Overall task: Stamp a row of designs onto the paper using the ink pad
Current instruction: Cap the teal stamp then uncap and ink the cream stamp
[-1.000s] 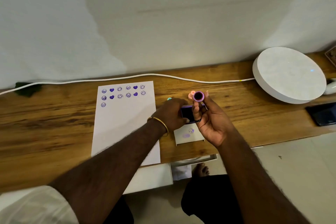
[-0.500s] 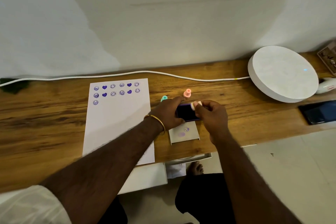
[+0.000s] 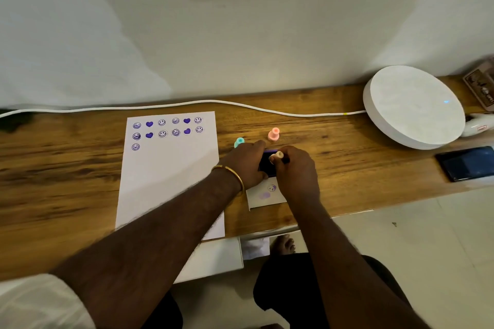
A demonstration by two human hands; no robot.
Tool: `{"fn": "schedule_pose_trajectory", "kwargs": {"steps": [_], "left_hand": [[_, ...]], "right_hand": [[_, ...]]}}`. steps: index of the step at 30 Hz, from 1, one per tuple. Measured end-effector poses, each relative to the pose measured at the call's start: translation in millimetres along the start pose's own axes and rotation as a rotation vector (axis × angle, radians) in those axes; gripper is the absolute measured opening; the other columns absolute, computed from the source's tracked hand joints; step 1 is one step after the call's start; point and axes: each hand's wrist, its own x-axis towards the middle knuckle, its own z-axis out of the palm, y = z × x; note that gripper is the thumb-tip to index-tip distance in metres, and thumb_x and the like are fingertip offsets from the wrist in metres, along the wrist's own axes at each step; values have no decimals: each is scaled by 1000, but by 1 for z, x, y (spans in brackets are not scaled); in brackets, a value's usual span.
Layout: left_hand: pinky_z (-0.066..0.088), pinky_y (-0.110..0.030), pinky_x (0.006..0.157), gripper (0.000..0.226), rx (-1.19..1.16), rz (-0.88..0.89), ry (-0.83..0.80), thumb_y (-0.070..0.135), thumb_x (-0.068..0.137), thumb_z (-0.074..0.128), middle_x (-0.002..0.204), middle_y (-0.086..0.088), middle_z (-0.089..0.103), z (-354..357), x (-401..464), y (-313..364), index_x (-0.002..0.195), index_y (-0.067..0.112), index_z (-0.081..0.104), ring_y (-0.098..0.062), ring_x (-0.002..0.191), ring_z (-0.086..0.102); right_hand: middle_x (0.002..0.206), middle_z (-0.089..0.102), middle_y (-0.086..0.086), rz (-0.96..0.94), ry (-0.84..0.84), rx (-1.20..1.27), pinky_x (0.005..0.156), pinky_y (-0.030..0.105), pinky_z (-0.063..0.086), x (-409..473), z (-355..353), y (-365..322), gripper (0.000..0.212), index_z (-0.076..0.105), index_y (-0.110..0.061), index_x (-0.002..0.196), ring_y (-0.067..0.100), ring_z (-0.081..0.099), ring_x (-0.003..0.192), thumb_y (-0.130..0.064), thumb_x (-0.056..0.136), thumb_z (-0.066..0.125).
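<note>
Fingers (image 3: 273, 160) pinch stamp (image 3: 278, 154), on ink pad (image 3: 266, 165)

The table (image 3: 66, 168) is brown wood with dark streaks, and it looks smooth. The big paper (image 3: 165, 181) on it is white and matt, with purple ink marks near the top. The pink stamp (image 3: 273, 134) in the middle of the frame looks like smooth plastic. The bangle (image 3: 230, 173) is shiny gold metal. On the right, the phone (image 3: 467, 163) has a dark, glossy face, and the round white thing (image 3: 411, 107) looks matt and a bit speckled. The sleeve (image 3: 40, 304) at the lower left is white cloth.
</note>
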Motion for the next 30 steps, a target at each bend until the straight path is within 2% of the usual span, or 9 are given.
{"fn": "schedule_pose_trajectory", "kwargs": {"steps": [5, 12, 14, 16, 19, 21, 25, 30], "left_hand": [[49, -30, 79, 50, -6, -15, -10, 30, 81, 74, 115, -6, 64, -4, 1, 4, 122, 18, 47, -21, 100, 61], [51, -32, 81, 46, -20, -48, -3, 28, 81, 73, 113, -6, 64, -5, -1, 6, 119, 19, 48, -21, 98, 61], [50, -31, 81, 45, -19, -51, 1, 26, 82, 72, 114, -6, 64, -5, -1, 7, 119, 18, 49, -21, 99, 61], [50, -31, 83, 44, -13, -56, 0, 25, 83, 72, 115, -7, 64, -5, -1, 8, 120, 18, 49, -22, 100, 61], [51, -33, 86, 44, -4, -68, -6, 23, 83, 72, 118, -6, 64, -6, -1, 10, 120, 18, 49, -22, 102, 61], [51, -33, 86, 44, -6, -77, -11, 22, 83, 72, 118, -6, 63, -6, -1, 11, 120, 18, 49, -22, 102, 61], [51, -33, 86, 42, 5, -86, -17, 22, 85, 71, 117, -7, 63, -7, -2, 12, 120, 18, 49, -22, 101, 61], [51, -33, 87, 42, 23, -89, -7, 20, 85, 71, 118, -7, 63, -6, -1, 13, 120, 17, 50, -23, 101, 62]], "right_hand": [[106, 70, 0, -1, 3, 1, 81, 34, 58, 1, 4, 0, 21, 68, -21, 113, 13, 65, 91, -21, 93, 60], [103, 67, 6, -17, 29, -86, 76, 27, 52, -2, 9, -5, 19, 67, -15, 109, 16, 61, 89, -14, 91, 62], [107, 67, 8, -31, 23, -123, 81, 31, 53, -2, 10, -7, 25, 66, -11, 110, 20, 61, 95, -12, 86, 68], [111, 66, 10, -40, -10, -167, 87, 37, 53, -4, 11, -10, 40, 64, -9, 112, 25, 60, 102, -11, 75, 79], [115, 65, 13, -73, -36, -274, 88, 39, 53, -6, 13, -13, 53, 63, -7, 114, 28, 61, 105, -12, 67, 85], [114, 65, 13, -76, -22, -270, 86, 39, 54, -6, 12, -13, 50, 63, -8, 113, 28, 61, 103, -12, 68, 84], [107, 66, 10, -36, 16, -152, 82, 36, 55, -2, 6, -12, 28, 65, -10, 109, 24, 62, 97, -12, 82, 71], [112, 65, 10, -65, -11, -310, 83, 32, 51, -1, 9, -21, 31, 63, -11, 114, 22, 62, 99, -15, 84, 70]]}}
